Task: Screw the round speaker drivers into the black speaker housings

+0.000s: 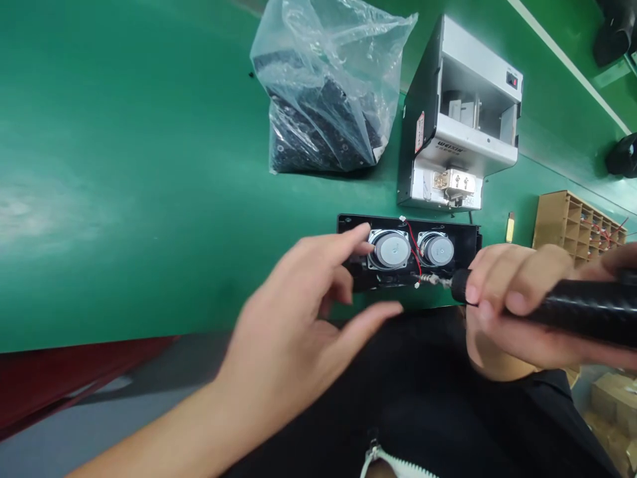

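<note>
A black plastic housing (462, 242) lies at the near edge of the green table. Two round speakers sit in it, a left speaker (393, 251) and a right speaker (438, 251), with thin red wires (414, 242) between them ending in white plugs. My right hand (517, 299) grips a black electric screwdriver (572, 305), its bit pointing left at the housing's near side by the right speaker. Whether the tip touches a screw I cannot make out. My left hand (308, 312) hovers at the housing's left end, fingers spread and holding nothing; the fingertips overlap its edge in view.
Behind the housing stands a clear plastic bag (328, 99) of black parts. To its right is a silver-and-black machine (468, 106) with a red switch. A cardboard divider box (567, 222) with wired parts and a small yellow object (510, 228) lie at the right.
</note>
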A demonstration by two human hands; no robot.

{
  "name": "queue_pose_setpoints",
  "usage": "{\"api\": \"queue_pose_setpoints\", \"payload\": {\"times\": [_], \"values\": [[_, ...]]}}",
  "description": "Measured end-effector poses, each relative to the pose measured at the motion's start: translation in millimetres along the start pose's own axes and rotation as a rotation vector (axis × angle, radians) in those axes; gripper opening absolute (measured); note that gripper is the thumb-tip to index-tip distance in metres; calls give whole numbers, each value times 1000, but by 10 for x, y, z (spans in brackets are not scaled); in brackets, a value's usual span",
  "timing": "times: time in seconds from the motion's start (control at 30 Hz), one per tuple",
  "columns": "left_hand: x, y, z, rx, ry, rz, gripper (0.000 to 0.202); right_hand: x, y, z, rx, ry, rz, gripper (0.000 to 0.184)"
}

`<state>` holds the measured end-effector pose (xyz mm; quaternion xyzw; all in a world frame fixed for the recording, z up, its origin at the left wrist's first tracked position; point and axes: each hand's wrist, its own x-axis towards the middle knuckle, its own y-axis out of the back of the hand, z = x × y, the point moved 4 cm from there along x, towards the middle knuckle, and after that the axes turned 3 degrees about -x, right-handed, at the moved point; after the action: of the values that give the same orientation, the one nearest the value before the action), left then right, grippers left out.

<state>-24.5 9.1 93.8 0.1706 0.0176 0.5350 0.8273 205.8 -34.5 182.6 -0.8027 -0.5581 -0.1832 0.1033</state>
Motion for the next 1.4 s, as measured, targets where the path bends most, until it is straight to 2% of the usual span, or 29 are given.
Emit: {"api": "queue_pose_setpoints", "payload": {"times": [0.07,0.1,0.17,0.27,0.33,0.5,0.57,0.7,0.9,1.07,1.23,1.4], "values": [[76,28,20,330,-188,67,40,8,14,209,84,100,59,48],[138,4,20,436,-256,43,30,6,6,316,113,154,47,53],[285,-79,-2,561,-329,-69,23,-4,-16,501,137,241,-28,68],[474,-198,-51,633,-326,-257,20,-12,-14,650,175,315,-77,83],[538,-231,-66,625,-297,-329,17,-8,-17,682,187,305,-73,88],[539,-204,-53,568,-225,-347,21,-29,-89,652,194,283,-22,100],[524,-202,-45,562,-219,-338,23,-47,-128,649,181,255,9,97],[518,-231,-45,572,-218,-332,25,-80,-174,661,102,228,43,76],[537,-238,-52,585,-200,-339,22,-127,-153,680,23,298,-21,73],[515,-248,-55,589,-208,-344,22,-151,-271,732,39,375,-99,71],[489,-275,-50,626,-269,-330,25,-138,-341,725,120,427,-113,50],[492,-269,-41,578,-237,-320,25,-141,-352,670,95,464,-144,49]]}}
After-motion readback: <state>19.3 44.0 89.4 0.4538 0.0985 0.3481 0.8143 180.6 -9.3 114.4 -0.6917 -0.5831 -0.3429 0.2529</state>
